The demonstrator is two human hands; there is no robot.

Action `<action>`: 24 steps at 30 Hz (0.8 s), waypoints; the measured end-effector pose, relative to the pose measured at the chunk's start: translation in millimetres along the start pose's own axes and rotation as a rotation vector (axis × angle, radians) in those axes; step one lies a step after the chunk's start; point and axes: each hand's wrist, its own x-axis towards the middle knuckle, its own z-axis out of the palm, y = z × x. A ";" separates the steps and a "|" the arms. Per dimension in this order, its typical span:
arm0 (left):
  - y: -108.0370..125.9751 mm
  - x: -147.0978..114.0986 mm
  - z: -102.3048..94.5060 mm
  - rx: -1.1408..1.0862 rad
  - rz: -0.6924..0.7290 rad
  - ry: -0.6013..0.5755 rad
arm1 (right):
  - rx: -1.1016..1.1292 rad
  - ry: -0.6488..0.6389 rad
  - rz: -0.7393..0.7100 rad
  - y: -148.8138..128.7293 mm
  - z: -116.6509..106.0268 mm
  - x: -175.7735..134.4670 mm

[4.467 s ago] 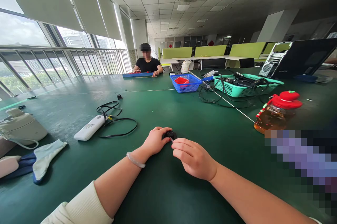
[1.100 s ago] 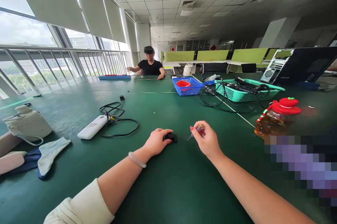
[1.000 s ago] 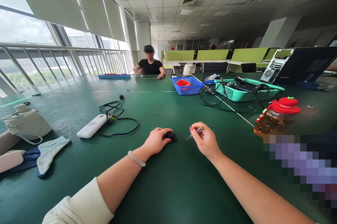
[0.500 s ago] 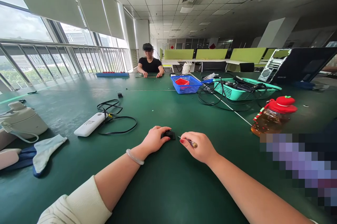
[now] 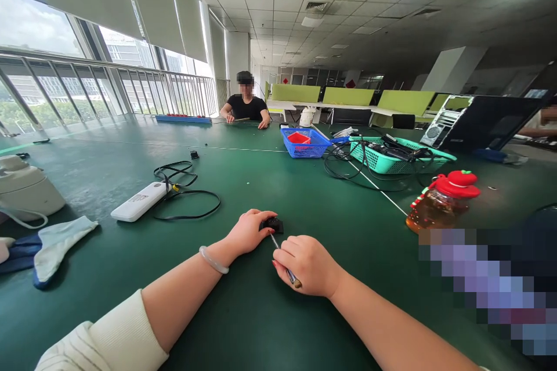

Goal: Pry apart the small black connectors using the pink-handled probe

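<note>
My left hand [image 5: 250, 230] rests on the green table, its thumb and fingers closed round a small black block-like part [image 5: 275, 223]. What the block is I cannot make out, since the fingers cover its left side. In my right hand [image 5: 307, 266] is a slim screwdriver [image 5: 292, 277] with a thin metal shaft and a brownish handle end. Its shaft slants up and left, and the tip reaches the front of the black part near my left thumb. Whether the tip touches it I cannot tell.
Left lie a white power bank [image 5: 141, 202] with a black cable [image 5: 187, 217] and a blue-white cloth item [image 5: 61, 248]. Beyond are a blue basket [image 5: 306, 147] and a green basket [image 5: 383, 163]. A red-lidded jar [image 5: 439, 205] stands right. Across the table sits a person [image 5: 246, 107].
My right hand has moved left and down, bringing the screwdriver's tip from beside the black part to its front edge. My left hand keeps its grip. The view has shifted slightly.
</note>
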 end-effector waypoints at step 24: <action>-1.0 -0.8 0.0 0.002 0.009 0.001 | -0.053 -0.005 0.067 1.3 2.3 -1.5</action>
